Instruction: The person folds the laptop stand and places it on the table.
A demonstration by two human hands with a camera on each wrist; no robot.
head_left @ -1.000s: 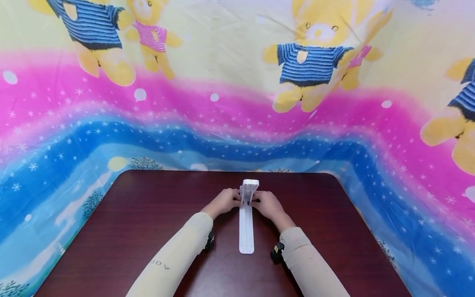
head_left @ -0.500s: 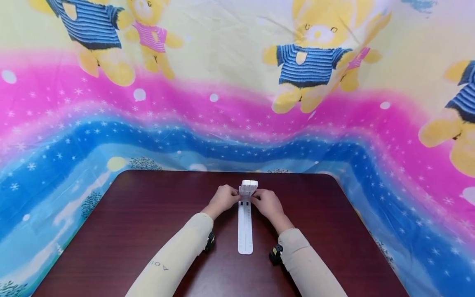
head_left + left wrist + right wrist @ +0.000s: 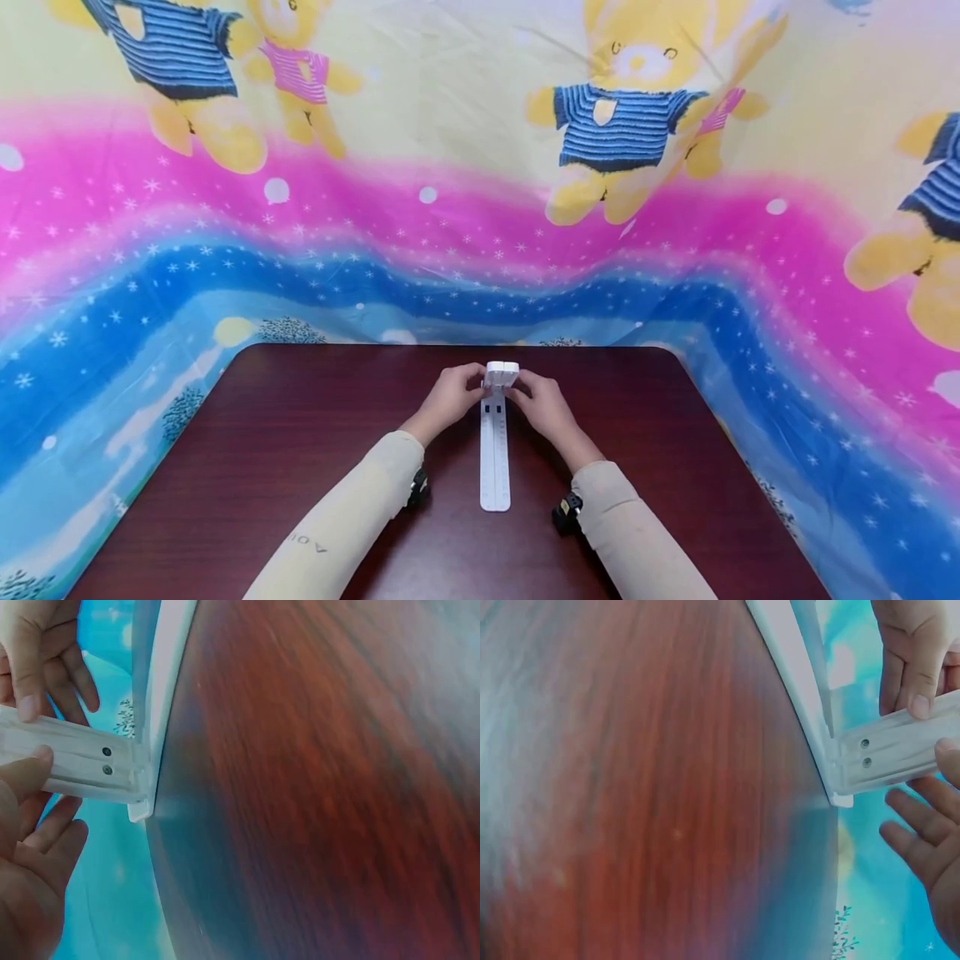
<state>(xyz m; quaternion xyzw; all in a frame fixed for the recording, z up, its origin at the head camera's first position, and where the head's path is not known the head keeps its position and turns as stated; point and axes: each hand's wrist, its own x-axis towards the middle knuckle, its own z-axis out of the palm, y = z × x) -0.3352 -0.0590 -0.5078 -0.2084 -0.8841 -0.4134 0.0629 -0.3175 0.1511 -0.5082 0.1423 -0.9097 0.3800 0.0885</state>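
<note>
A white hinged stand (image 3: 495,471) lies with its long flat arm on the dark red table, pointing towards me. At its far end a second arm (image 3: 501,374) rises upright. My left hand (image 3: 452,393) grips the left edge of the upright arm, thumb on the near face and fingers behind. My right hand (image 3: 545,407) holds the right edge in the same way. In the left wrist view, two small dark round spots show on the upright arm (image 3: 79,754) near the hinge. Its far face is hidden.
The table (image 3: 315,433) has rounded far corners. Close behind it hangs a cloth (image 3: 442,233) printed with bears and snowflakes, which also runs along both sides. A black wrist device (image 3: 567,512) sits at the right cuff, another (image 3: 418,487) at the left.
Both hands have moved up the upright arm from low by the hinge. Two dark spots near the hinge, covered at first, now show. The flat arm has stayed almost in place.
</note>
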